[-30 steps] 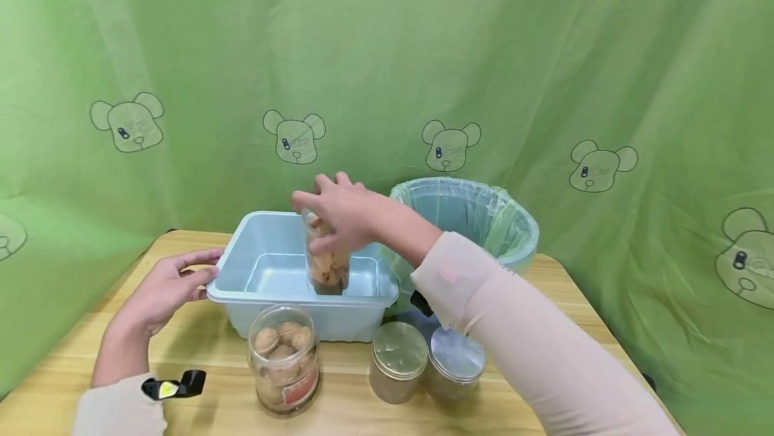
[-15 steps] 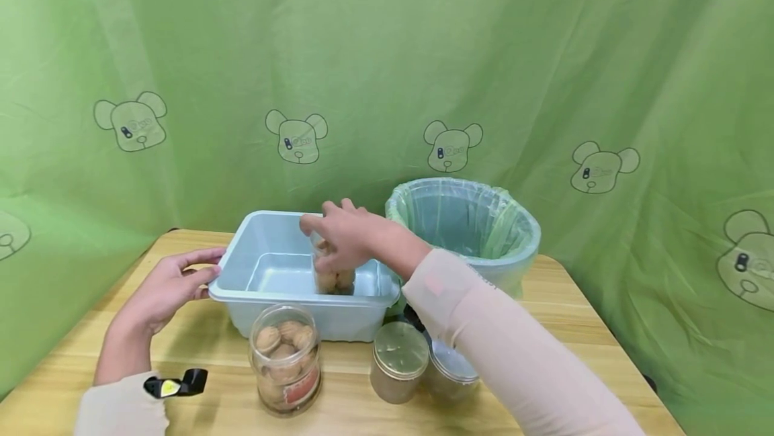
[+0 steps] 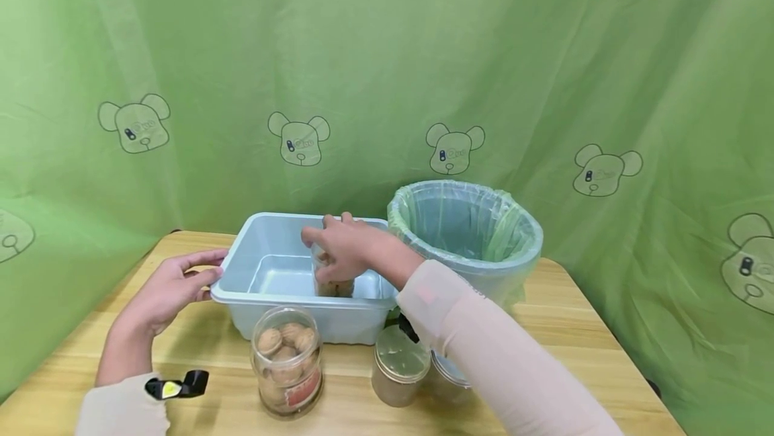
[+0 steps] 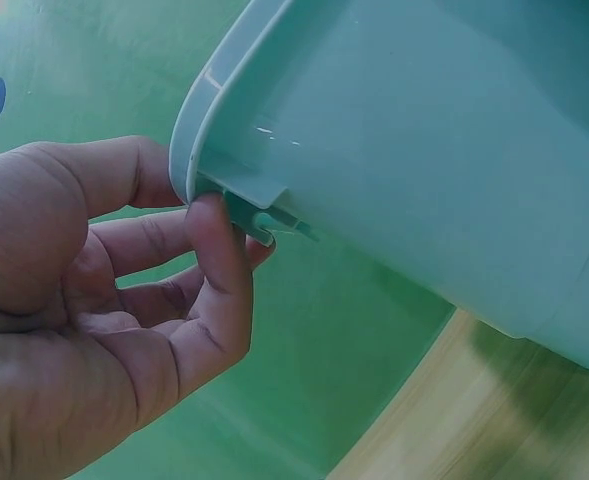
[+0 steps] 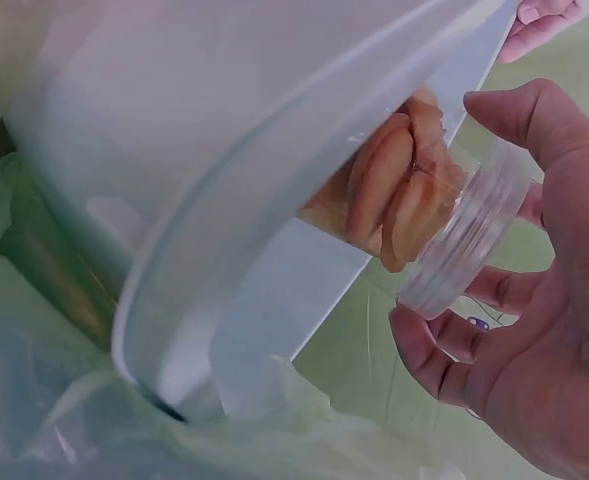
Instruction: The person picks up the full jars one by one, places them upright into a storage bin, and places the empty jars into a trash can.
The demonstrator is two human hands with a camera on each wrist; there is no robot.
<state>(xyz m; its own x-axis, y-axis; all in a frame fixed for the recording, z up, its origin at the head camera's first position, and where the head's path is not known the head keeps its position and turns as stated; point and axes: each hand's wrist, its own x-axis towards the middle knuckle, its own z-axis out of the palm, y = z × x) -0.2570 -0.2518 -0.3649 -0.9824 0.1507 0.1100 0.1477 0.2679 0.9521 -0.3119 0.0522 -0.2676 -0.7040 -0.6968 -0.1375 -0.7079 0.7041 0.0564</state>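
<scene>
My left hand [image 3: 169,285] pinches the left rim of the light blue plastic basin [image 3: 351,320]; the left wrist view shows thumb and fingers [image 4: 219,250] at the basin's rim [image 4: 199,115]. Inside the basin, toward its right end, my right hand [image 3: 353,248] holds a clear jar [image 3: 334,287] of brown pieces from above. In the right wrist view the fingers curl about the jar's clear ridged top [image 5: 474,235], and the thumb lies by its upper side. Whether the jar's base rests on the basin floor cannot be told.
In front of the basin stands a clear jar of walnuts [image 3: 287,362]. Two lidded jars, one metal-topped [image 3: 400,365] and one partly hidden [image 3: 449,382], stand right of it. A bin with a green liner [image 3: 520,241] sits behind the right forearm. Green cloth [image 3: 375,33] hangs behind.
My right hand has lowered the jar of brown pieces deeper into the basin and slightly to the right. The left hand has stayed at the rim.
</scene>
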